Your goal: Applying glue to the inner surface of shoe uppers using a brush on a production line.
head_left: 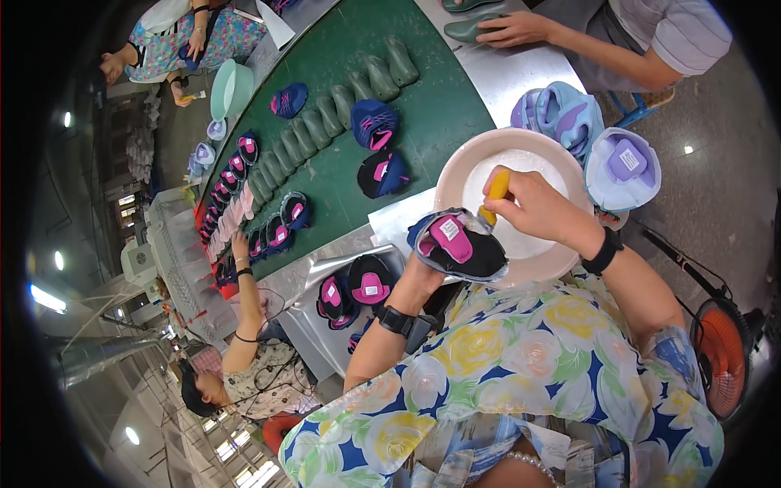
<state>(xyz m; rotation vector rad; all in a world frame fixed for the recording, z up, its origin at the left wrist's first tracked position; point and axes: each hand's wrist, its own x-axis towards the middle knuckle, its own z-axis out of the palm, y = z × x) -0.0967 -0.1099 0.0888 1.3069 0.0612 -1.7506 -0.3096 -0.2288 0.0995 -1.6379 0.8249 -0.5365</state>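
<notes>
Green desk (443, 98): carries a row of grey-green foot forms (316, 128), with navy-and-pink uppers (374, 122) lying on either side of it.
Pink basin (450, 172): stands in front of the wearer, right of centre; holds a white liquid (533, 161).
Metal tray (389, 257): left of the basin, below the desk's near edge in this view; several dark uppers with pink tongues lie in it.
Lilac-and-blue uppers (622, 167): grouped just beyond the basin's right side.
Held upper (460, 246): navy and black with a pink tongue, raised over the basin's near-left rim, opening turned upward. Judged light, soft and pliable, readily dented, possibly slick where wetted; best supported from beneath, fingers spread, clear of the wet edge.
Right grip (533, 210): closed about the brush handle, above the basin.
Left grip (425, 275): grasping the held upper from below and its left side; the fingers underneath are hidden.
Yellow-handled brush (498, 187): tip directed down at the upper's far edge; contact cannot be told with certainty. Judged light and stiff, best taken by the handle.
</notes>
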